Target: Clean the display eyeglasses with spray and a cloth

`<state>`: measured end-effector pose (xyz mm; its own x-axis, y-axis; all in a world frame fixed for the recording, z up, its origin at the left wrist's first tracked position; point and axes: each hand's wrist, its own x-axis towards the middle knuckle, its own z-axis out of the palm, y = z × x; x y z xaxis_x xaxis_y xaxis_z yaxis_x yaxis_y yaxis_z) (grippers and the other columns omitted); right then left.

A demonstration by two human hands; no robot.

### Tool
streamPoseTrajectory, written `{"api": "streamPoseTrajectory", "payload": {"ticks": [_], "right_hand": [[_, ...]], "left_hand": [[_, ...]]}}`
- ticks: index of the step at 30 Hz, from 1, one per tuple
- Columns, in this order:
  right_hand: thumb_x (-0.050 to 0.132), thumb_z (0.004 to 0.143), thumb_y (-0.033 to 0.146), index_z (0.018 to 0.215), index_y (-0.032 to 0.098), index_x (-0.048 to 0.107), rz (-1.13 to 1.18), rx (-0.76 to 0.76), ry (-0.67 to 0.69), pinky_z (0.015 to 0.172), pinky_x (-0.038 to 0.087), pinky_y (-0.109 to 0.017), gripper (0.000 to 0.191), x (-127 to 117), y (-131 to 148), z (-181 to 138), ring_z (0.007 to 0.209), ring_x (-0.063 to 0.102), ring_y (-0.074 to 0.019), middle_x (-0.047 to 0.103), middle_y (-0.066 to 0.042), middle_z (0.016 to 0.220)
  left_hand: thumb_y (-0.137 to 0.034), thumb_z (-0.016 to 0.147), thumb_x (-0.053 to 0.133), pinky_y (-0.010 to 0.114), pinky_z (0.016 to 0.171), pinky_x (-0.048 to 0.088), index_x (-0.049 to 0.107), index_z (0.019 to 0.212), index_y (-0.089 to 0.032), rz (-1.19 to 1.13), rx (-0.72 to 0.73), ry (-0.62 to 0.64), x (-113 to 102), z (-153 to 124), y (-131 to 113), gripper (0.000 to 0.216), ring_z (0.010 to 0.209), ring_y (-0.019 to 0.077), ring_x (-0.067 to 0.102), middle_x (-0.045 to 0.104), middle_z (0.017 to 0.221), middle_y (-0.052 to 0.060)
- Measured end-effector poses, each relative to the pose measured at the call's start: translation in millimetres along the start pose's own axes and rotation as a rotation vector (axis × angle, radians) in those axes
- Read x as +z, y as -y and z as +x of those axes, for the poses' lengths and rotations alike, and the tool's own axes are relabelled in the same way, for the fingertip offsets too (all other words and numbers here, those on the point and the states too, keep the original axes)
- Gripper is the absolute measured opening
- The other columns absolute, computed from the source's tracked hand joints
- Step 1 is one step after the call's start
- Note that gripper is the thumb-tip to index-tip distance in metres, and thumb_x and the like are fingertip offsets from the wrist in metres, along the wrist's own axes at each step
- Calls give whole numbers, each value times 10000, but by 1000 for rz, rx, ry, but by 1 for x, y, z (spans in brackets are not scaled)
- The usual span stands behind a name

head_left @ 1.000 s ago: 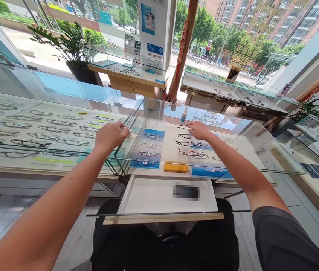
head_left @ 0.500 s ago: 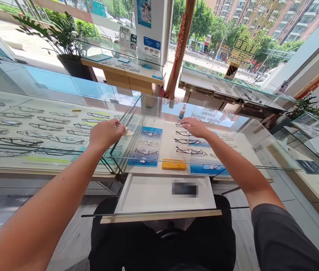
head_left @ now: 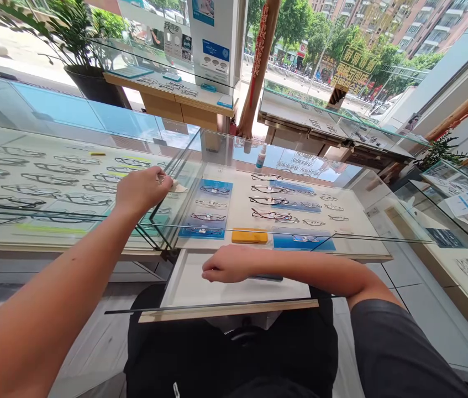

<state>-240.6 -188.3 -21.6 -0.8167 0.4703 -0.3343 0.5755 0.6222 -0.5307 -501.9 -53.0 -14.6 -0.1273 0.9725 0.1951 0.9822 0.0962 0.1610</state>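
Cloth (head_left: 177, 187) pinched in my left hand (head_left: 140, 190), wiping glass (head_left: 200, 155); right hand (head_left: 225, 264) loosely curled, empty, bracing on drawer (head_left: 200, 287). I am keeping strokes flat.

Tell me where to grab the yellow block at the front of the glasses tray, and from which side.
Grip the yellow block across its short width, on its two long edges, coming from the near side by the pulled-out drawer. It lies flat with its long side across, and frames sit just behind it. The right hand is nearest.
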Motion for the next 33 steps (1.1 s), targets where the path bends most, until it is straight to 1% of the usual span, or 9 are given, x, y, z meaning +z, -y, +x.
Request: {"api": "streamPoseTrajectory", "payload": {"ticks": [3, 5, 8, 12, 14, 17, 20, 26, 33], "right_hand": [[521, 1097, 326, 918, 211, 762, -103, 86, -3, 662, 369, -317, 322, 15, -29, 25, 839, 673, -219, 818, -72, 971], [491, 1106, 327, 953, 220, 759, -143, 123, 14, 695, 397, -317, 327, 18, -46, 38, 927, 702, -234, 829, -69, 1044], [432, 1136, 341, 989, 235, 750, -147, 102, -5, 780, 459, -318, 367, 16, -67, 56, 1024, 710, -236, 828, -51, 1134], [395, 1158, 385, 1073, 242, 738, -209, 196, -181, 797, 487, -340, 382, 9, -87, 80, 975, 691, -245, 806, -55, 1113], [427, 1149, 381, 1134, 217, 726, -246, 246, -279, 861, 494, -366, 341, 7, -94, 92, 1069, 670, -272, 779, -89, 1172], [557, 1101, 414, 1168, 174, 719, -295, 249, -391, 1007, 472, -413, 298, 7, -103, 109, 1255, 582, -311, 708, -138, 1295], [691, 1023, 461, 1208, 139, 711, -349, 255, -471, 1081, 443, -455, 372, 11, -112, 125, 1290, 531, -333, 662, -165, 1349], [751, 954, 476, 1278, 112, 691, -395, 284, -448, 1224, 343, -507, 491, 26, -129, 152, 1388, 491, -376, 644, -209, 1443], [680, 993, 447, 1310, 94, 710, -401, 323, -437, 1234, 335, -521, 475, 32, -135, 166, 1350, 558, -378, 711, -213, 1381]], "left_hand": [[-477, 1031, 453, 339, 665, 324, 732, 1247, -161, -1, 2, 2, 1, 1, 1, 474, 1004, 316, 679, 801, 1121, 158], [-456, 1033, 453, 340, 657, 317, 732, 1244, -157, -5, 12, -9, 2, 2, 2, 460, 998, 313, 677, 800, 1124, 161], [-453, 1034, 454, 339, 643, 308, 735, 1240, -152, -14, 16, -13, 5, 5, 5, 460, 969, 310, 677, 796, 1105, 167], [-451, 1030, 467, 338, 671, 342, 744, 1252, -152, -32, 5, -14, 9, 7, 7, 464, 975, 311, 687, 805, 1101, 164], [-448, 1028, 478, 341, 701, 365, 751, 1233, -152, -35, -1, -27, 10, 7, 7, 451, 999, 317, 694, 808, 1106, 168], [-448, 1027, 488, 364, 750, 412, 762, 1210, -160, -55, 3, -45, 12, 8, 8, 438, 1026, 339, 704, 808, 1104, 176], [-470, 1005, 513, 397, 787, 459, 784, 1199, -196, -90, -18, -44, 14, 9, 9, 431, 1049, 382, 718, 809, 1079, 170], [-491, 990, 495, 411, 768, 469, 795, 1211, -227, -91, -42, -39, 17, 10, 11, 455, 1049, 409, 738, 814, 1051, 164], [-484, 1006, 476, 392, 750, 472, 785, 1235, -219, -69, -39, -26, 16, 11, 12, 467, 1041, 389, 751, 816, 1027, 154]]}}
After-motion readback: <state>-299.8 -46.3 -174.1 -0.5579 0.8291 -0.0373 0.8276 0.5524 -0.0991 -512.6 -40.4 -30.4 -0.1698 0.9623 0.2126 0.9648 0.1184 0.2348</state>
